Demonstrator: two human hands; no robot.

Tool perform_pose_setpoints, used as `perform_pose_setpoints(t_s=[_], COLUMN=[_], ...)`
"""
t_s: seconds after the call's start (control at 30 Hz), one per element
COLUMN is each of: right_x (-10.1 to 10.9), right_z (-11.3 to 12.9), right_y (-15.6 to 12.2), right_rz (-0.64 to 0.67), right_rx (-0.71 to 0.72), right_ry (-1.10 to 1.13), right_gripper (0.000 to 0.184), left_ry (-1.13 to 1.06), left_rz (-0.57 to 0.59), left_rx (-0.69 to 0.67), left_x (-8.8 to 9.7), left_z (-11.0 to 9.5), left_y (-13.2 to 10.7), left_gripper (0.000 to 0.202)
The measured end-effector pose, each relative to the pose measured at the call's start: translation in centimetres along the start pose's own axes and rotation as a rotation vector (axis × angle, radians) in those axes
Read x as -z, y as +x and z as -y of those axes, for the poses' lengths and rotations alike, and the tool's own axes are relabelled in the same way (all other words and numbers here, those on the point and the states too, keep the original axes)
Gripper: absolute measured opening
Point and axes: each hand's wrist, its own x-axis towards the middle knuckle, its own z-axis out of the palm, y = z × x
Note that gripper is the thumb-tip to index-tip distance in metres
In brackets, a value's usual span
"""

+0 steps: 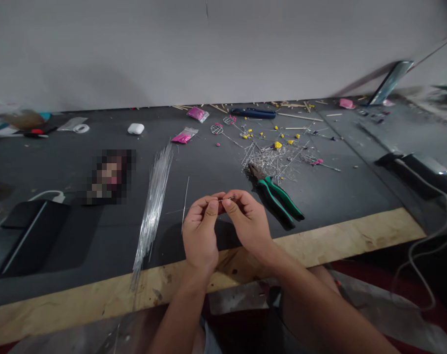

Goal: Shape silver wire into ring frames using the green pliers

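Over the front part of the dark table, my left hand [201,231] and my right hand [248,221] meet, thumbs and fingertips pinching a thin metal wire [175,212]. One end of it sticks out to the left of my left hand; a short twisted-looking bit shows at my right fingertips. To the left lies a bundle of straight wires [155,196], with a single loose wire [185,196] between it and my left hand. Pliers with green and black handles [273,191] rest just right of my right hand, jaws toward a heap of wire scraps [267,157].
Behind are pink bead packets [185,135], a dark blue tool [253,113], yellow pieces [278,145] and wire shapes with round heads [216,129]. A white earbud case [135,129] and a black device with a cable [35,236] sit left. A phone-like slab [391,82] leans at right.
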Motion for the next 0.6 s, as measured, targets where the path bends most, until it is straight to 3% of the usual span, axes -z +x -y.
perform_pose_setpoints(t_s=[0.4, 0.6], right_x=[0.15, 0.74], right_z=[-0.05, -0.20], right_y=[0.40, 0.61], right_rz=[0.087, 0.070], right_rx=[-0.168, -0.157], right_ry=[0.150, 0.143], right_gripper=[0.013, 0.012], left_ry=[0.109, 0.081], left_rz=[0.025, 0.026], left_rx=[-0.024, -0.016], left_x=[0.19, 0.02], left_z=[0.05, -0.14], left_y=[-0.01, 0.25], left_gripper=[0.012, 0.010])
